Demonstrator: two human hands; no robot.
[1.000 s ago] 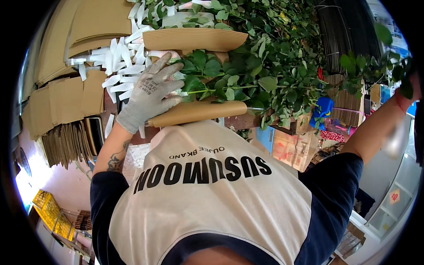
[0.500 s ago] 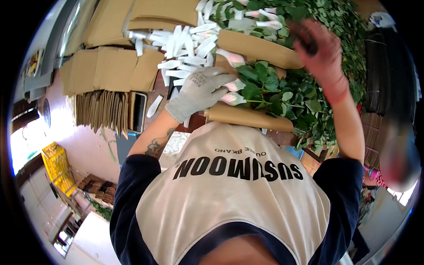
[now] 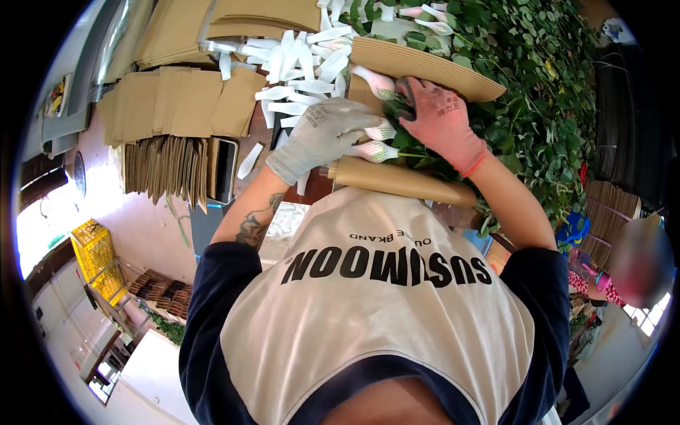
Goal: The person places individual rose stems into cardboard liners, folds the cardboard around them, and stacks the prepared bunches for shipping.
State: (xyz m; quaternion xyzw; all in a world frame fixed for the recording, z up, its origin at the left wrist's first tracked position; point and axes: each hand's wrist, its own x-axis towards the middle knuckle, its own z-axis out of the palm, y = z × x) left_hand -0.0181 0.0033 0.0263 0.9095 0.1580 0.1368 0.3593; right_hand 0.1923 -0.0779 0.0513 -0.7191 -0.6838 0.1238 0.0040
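Netted flower buds [image 3: 375,151] lie on curled brown cardboard [image 3: 405,183] near the front edge of the counter [image 3: 320,187]. Grey-gloved left hand [image 3: 327,133] and pink-gloved right hand [image 3: 440,122] curl beside them; whether either grips, I cannot tell.

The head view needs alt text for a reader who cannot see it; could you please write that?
A grey-gloved left hand and a red-gloved right hand are close together at netted buds lying between raised edges of brown cardboard. White strips lie scattered beyond the left hand, and green leaves crowd the right side.
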